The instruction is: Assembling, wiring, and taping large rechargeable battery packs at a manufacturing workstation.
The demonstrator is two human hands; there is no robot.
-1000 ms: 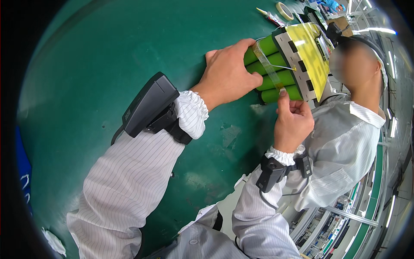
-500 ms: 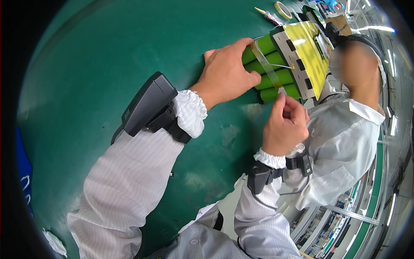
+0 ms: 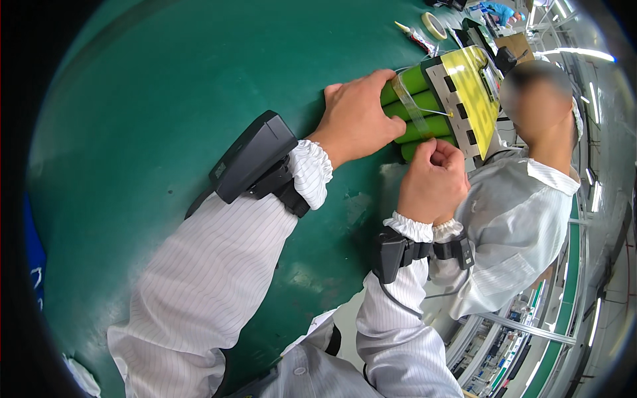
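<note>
A battery pack (image 3: 434,124) of several green cylindrical cells lies on the green table, with a yellow sheet (image 3: 474,73) and a pale slotted strip (image 3: 451,99) along its far right side. My left hand (image 3: 361,119) holds the pack's left end, thumb and fingers bent round the cells. Clear tape (image 3: 413,109) runs across the cells. At the tape's lower end, my right hand (image 3: 432,186) is closed in a pinch against the lowest cell; its fingers hide most of the tape there. A thin white wire (image 3: 434,113) crosses the cells to the strip.
Beyond the pack lie a tape roll (image 3: 434,26) and a glue tube (image 3: 417,38). A co-worker in a pale coat (image 3: 511,225) is close on the right. The green table (image 3: 166,119) extends leftward; a shelf with parts (image 3: 497,351) stands at lower right.
My right hand has moved slightly left and up against the lowest cell, and the pale tape end seen before is now hidden. The pack appears slightly lower in view; my left hand keeps its hold.
</note>
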